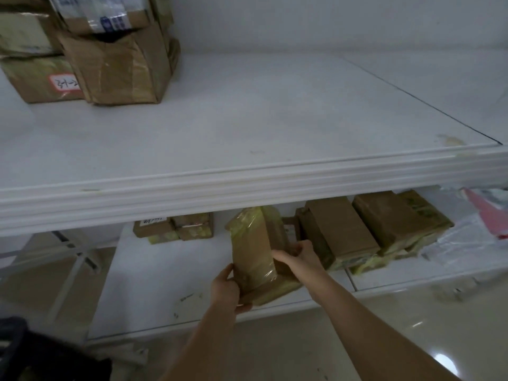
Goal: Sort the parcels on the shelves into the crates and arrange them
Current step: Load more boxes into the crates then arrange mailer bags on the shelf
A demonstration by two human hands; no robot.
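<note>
Holding a tall taped cardboard parcel (254,251) in both hands, I stand over the lower shelf (154,287) at the bottom centre of the frame. My left hand (224,290) curls round the parcel's lower left edge, thumb on its face. My right hand (298,257) wraps round its right side, fingers tucked behind. The parcel stands upright and slightly tilted, its base near the shelf's front lip; I cannot tell whether it has lifted clear. A dark crate corner (16,342) shows at the lower left, likely where it belongs.

To do this well, I judge I should keep both grips low and firm, since the glossy tape looks slippery, and draw it out level so it misses the upper shelf edge (247,188).

Just right of it lie more brown parcels (357,232), packed side by side; two small ones (176,226) sit further back left. Across the upper shelf, at the upper left, stands a stack of crumpled boxes (110,61).
</note>
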